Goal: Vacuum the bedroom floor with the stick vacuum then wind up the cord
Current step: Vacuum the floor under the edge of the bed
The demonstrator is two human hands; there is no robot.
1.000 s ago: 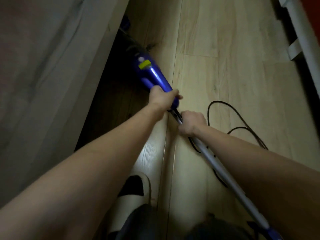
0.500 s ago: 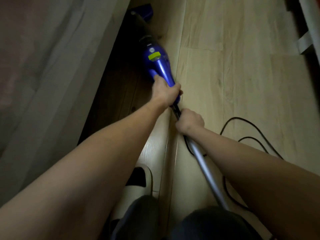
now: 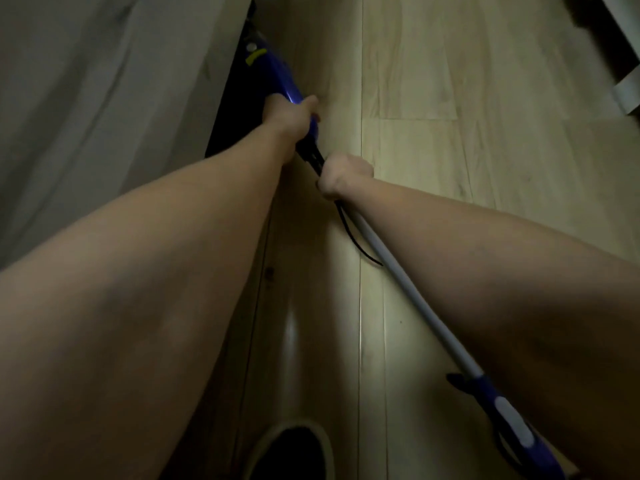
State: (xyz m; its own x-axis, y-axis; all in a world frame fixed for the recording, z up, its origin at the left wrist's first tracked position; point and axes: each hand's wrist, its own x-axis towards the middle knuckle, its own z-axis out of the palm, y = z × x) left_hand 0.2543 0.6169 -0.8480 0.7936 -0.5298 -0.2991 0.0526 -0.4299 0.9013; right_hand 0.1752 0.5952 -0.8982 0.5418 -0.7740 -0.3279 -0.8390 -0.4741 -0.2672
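Nearest the camera: a dark shoe with a pale rim (image 3: 294, 452) on the pale wood-plank floor (image 3: 450, 168).

The stick vacuum lies at a low slant. Its blue-and-grey upper handle grip (image 3: 509, 420) is at lower right, unheld. From it a slim grey metal tube (image 3: 408, 289) runs up and left to the glossy blue motor body with a yellow tab (image 3: 273, 74), whose far end goes into the dark gap under the bed; the floor head is hidden there.

Right hand (image 3: 346, 178): clenched round the tube at its junction with the black collar. Left hand (image 3: 291, 114): wrapped round the rear of the blue body, thumb on top. Both hold firmly.

A thin black power cord (image 3: 349, 233) hangs loose from under the right hand, touches the floor beside the tube, then passes out of sight behind it.

Handling (judgement): rigid along its length, weight concentrated in the motor body, so held this flat it is nose-heavy; two hands close to the body suit that. Glossy plastic may slip; the collar gives a surer hold. The cord is limp and could snag underfoot.

Far left: grey draped bedding (image 3: 104, 98) over the bed side.
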